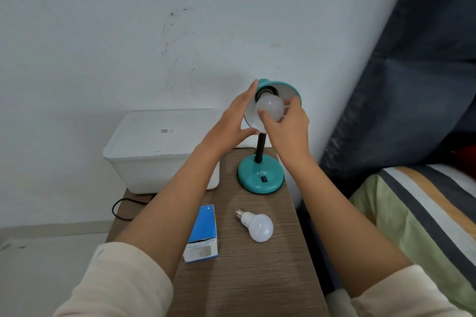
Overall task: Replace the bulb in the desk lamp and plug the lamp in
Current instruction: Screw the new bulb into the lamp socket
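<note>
Two bulbs were in play at the centre of the frame: one sat in the socket of the teal desk lamp (261, 175), and a second bulb (256, 224) lay loose on the wooden bench (270, 278) below it, screw cap pointing to the upper left. The person's right hand (286, 128) had its fingers (265, 116) closed around the mounted bulb (270, 108), a grip suited to twisting it. The left hand (231, 121) was spread flat against the rim of the lamp shade (283, 86), not clenched, apparently to steady the tilted head against the turning.

Which bulb was the replacement could not be told, nor whether the held one was going in or coming out. A blue bulb box (203, 234) lay on the bench to the left of the loose bulb, close enough to suggest it had held one of them. A white lidded bin (157, 149) stood at centre left, against the wall.

The socket was mostly shadowed inside the shade. A black cord (123, 210) looped off the bench's left edge, but its plug and any wall outlet were out of view, so the lamp's power state was unclear. A striped bed (425, 208) was cut off at lower right.
</note>
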Demonstrator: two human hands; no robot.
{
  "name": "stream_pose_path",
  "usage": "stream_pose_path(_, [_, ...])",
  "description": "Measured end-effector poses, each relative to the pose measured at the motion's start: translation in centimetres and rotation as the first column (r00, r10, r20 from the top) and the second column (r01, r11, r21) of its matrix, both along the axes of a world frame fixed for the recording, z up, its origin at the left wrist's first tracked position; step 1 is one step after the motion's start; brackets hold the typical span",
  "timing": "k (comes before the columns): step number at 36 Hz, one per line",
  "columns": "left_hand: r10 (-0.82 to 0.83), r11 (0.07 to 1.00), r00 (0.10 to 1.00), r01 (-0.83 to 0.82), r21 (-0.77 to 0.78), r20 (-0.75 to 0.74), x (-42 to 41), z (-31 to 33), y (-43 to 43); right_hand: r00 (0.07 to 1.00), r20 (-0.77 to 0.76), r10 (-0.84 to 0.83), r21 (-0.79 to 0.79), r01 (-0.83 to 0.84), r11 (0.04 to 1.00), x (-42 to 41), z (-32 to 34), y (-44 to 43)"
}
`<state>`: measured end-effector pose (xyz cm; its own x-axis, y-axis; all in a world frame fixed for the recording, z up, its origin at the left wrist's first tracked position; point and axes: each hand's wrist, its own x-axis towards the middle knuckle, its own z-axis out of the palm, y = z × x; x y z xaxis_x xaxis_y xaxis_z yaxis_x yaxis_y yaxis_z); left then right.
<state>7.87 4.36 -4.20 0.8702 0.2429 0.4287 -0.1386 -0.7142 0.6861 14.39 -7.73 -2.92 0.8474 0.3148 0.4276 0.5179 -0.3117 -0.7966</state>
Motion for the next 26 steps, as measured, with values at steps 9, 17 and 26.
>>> stream_pose_path(9, [-0.007,1.000,1.000,0.008,-0.012,0.022,0.0,-0.1,-0.1,0.960,0.260,0.106,-0.218,-0.049,0.975,0.6,0.1,-0.7])
stream_pose_path(17, [-0.001,1.000,1.000,0.001,-0.002,0.030,0.2,-0.2,0.2,1.000,-0.009,0.020,0.096,-0.019,0.995,-0.4,0.6,0.1])
stream_pose_path(26, [0.007,1.000,0.999,-0.007,-0.009,0.050,0.3,-0.6,0.4,0.990,0.128,0.054,-0.090,-0.042,0.995,-0.1,-0.6,0.2])
